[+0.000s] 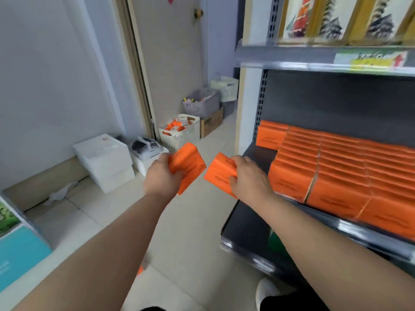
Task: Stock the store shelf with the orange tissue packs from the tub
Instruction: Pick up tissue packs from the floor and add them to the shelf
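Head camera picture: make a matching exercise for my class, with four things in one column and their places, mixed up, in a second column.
Things:
1. left hand
2. stocked orange packs
3. white slatted basket
4. white foam boxes

Places:
A. on the dark shelf
B. on the floor by the door frame
C. gripping an orange pack
D. stacked against the left wall

Pairs: 1-C, 2-A, 3-B, 4-D

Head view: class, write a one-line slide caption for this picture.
Left hand and right hand each grip orange tissue packs beside a shelf already lined with orange packs.
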Motion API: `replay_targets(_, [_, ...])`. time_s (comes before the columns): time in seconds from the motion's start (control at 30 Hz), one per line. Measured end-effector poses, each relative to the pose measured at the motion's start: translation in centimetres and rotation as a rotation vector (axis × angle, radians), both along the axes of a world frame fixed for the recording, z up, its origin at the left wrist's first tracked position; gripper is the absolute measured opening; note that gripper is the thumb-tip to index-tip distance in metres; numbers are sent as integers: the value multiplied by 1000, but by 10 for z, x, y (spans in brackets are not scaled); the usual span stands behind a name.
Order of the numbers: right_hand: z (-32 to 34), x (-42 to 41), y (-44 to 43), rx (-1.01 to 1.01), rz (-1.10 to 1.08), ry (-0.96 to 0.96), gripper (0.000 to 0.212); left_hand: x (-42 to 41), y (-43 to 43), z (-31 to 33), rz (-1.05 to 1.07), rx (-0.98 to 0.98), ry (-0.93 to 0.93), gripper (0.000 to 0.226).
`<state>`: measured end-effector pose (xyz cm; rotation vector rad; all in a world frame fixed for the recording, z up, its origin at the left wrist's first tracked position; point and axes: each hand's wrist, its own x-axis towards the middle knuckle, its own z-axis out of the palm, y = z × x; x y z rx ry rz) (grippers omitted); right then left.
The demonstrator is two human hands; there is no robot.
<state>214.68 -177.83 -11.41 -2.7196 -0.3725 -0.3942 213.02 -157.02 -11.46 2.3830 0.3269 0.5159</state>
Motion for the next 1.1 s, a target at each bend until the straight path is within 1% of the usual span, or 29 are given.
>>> replay_targets(0.07, [15, 17, -11, -18, -28, -5, 41, 13, -9, 11, -30, 14, -26, 44])
replay_targets(0.17, [25, 53, -23, -37, -61, 39, 40, 43, -23, 16, -67, 50, -27, 41])
replay_targets(0.27, [23, 98, -34, -38, -102, 82, 41, 83, -39, 11, -106, 76, 13, 38])
replay_targets(0.4, [13, 159, -53, -72, -145, 128, 44, 136, -63, 0, -153, 102, 62, 40])
replay_targets(0.5, [9, 195, -68, -157, -158, 138, 47, 166, -81, -3, -203, 98, 75, 42])
replay_targets(0.6, [5, 221, -79, -250, -189, 103, 49, 190, -96, -4, -253, 98, 88, 44])
replay_targets(0.73, [0, 245, -96, -306, -249, 60, 46, 214, -108, -5, -293, 120, 84, 44])
replay_targets(0.9, [-4, 262, -114, -307, -329, 42, 41, 235, -120, -7, -335, 122, 132, 42])
replay_targets(1.0, [-1, 264, -116, -269, -306, 91, 40, 243, -129, -9, -404, 106, 165, 44])
replay_targets(1.1, [8, 256, -127, -173, -261, 129, 51, 248, -144, -9, -466, 98, 210, 46])
